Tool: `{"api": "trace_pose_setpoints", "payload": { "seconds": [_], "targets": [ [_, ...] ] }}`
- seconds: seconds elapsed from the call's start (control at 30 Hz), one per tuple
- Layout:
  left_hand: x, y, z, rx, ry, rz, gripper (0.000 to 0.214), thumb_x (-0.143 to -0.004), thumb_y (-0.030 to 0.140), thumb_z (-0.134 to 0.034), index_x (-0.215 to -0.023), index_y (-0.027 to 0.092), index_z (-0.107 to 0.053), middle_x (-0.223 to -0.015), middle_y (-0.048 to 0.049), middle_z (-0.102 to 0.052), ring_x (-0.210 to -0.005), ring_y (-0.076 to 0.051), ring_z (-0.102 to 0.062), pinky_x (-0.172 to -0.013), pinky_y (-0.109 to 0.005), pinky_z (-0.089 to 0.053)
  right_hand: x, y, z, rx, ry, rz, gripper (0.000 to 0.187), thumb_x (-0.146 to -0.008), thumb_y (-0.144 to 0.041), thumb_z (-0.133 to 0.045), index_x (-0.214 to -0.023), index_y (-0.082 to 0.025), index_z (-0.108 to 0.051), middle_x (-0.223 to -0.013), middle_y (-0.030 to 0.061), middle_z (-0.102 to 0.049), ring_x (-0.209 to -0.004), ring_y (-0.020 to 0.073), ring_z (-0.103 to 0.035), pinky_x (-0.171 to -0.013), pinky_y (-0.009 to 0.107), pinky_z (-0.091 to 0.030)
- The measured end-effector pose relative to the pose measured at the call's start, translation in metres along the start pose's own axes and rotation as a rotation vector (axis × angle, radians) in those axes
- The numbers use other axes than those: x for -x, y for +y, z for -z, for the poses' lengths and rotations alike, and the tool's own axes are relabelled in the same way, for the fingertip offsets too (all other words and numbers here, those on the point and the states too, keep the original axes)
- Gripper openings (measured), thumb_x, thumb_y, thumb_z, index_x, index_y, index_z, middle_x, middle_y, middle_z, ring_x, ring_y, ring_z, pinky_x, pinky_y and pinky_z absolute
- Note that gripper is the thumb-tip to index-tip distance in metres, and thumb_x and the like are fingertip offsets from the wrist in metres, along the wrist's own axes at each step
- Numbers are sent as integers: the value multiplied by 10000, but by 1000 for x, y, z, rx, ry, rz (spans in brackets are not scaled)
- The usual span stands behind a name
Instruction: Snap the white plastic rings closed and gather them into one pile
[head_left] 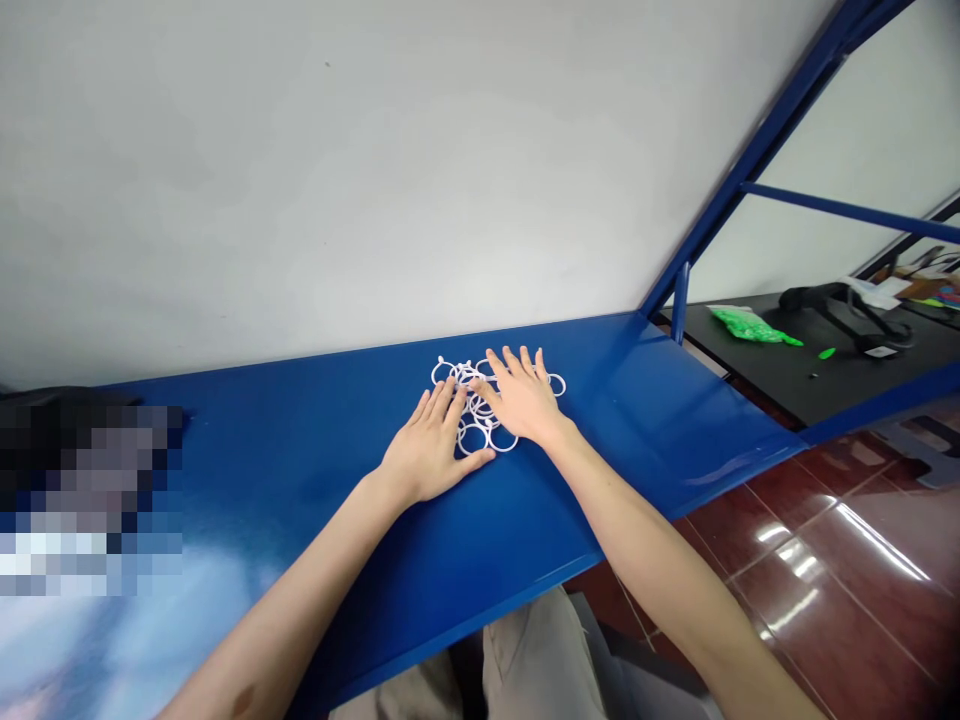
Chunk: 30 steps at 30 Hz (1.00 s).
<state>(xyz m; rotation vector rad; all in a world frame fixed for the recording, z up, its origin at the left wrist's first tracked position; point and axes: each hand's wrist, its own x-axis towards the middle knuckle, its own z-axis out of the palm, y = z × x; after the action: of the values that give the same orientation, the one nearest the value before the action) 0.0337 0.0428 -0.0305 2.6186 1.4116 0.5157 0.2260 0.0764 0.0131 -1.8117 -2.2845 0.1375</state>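
Several thin white rings, each with a small knob, lie in an overlapping cluster on the blue table. My left hand rests palm down on the left side of the cluster, fingers stretched out and thumb pointing right along its near edge. Over the right part lies my right hand, flat with its fingers spread. Parts of the rings are hidden beneath both palms. Neither hand grips a ring.
A pale wall rises behind the table. Blue metal posts stand at the right. Beyond them, a black table holds a green bag and a black strapped object. A pixelated area covers the far left.
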Motion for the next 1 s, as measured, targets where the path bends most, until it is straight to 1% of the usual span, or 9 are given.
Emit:
{"api": "trace_pose_setpoints", "payload": {
  "seconds": [0.1,0.2,0.3,0.4,0.53,0.63,0.73,0.83,1.0],
  "targets": [
    [-16,10,-3,5,-7,-19,1035,-893,802,-448,-1612,78,-273,-1671,-248,-246,-1570,-368,-205,-1281,-561,-213,-3,9,2,4,56,-81,935,-985,-757,-57,-1597,-130,-383,-1631,201,-392,-1571,397,-215,-1265,598,-55],
    [-18,14,-2,1,5,-39,991,-909,792,-430,-1602,94,-304,-1666,-230,-285,-1569,-352,-225,-1290,-552,-195,-4,14,5,-21,120,-114,897,-1011,-724,-97,-1541,-104,-471,-1563,203,-487,-1532,383,-306,-1262,584,-102],
    [-6,3,5,2,34,-9,886,-952,744,-404,-1584,126,-343,-1650,-197,-350,-1568,-331,-251,-1288,-567,-200,-4,13,8,-70,216,-58,784,-1058,-640,-162,-1449,-104,-578,-1426,184,-610,-1424,345,-444,-1256,549,-175],
    [9,-15,16,30,67,82,756,-993,673,-381,-1513,128,-447,-1597,-179,-450,-1531,-329,-346,-1273,-572,-245,-3,7,9,-136,267,52,620,-1090,-539,-255,-1349,-146,-658,-1313,142,-671,-1282,309,-527,-1173,505,-339],
    [15,-24,32,66,194,137,494,-1018,518,-426,-1310,170,-620,-1376,-133,-647,-1350,-312,-538,-1160,-532,-431,1,-2,6,-245,266,221,422,-1095,-399,-370,-1137,-189,-734,-1203,99,-702,-1158,265,-541,-1039,434,-447],
    [13,-17,37,62,235,23,314,-1000,314,-456,-1189,185,-672,-1269,-112,-689,-1230,-284,-580,-1057,-471,-513,4,-8,2,-296,295,337,358,-1086,-331,-413,-1026,-192,-737,-1128,76,-715,-1108,238,-537,-1023,401,-455],
    [11,-9,35,55,207,-83,346,-957,168,-440,-1220,190,-664,-1323,-103,-664,-1242,-276,-558,-1064,-472,-508,6,-13,2,-312,313,374,351,-1084,-322,-418,-1002,-190,-731,-1080,71,-719,-1075,237,-538,-1000,402,-469],
    [11,-5,30,44,156,-116,332,-954,218,-509,-1254,197,-649,-1380,-114,-634,-1297,-309,-519,-1070,-521,-500,7,-16,3,-322,298,369,353,-1085,-325,-413,-990,-202,-730,-1062,71,-717,-1073,242,-545,-1002,421,-468],
    [11,-4,29,42,153,-129,162,-989,288,-542,-1014,197,-673,-1262,-112,-660,-1177,-287,-555,-965,-473,-542,7,-18,2,-341,287,352,327,-1075,-324,-449,-951,-203,-725,-1032,67,-720,-1066,240,-542,-991,409,-465]
  ]
}}
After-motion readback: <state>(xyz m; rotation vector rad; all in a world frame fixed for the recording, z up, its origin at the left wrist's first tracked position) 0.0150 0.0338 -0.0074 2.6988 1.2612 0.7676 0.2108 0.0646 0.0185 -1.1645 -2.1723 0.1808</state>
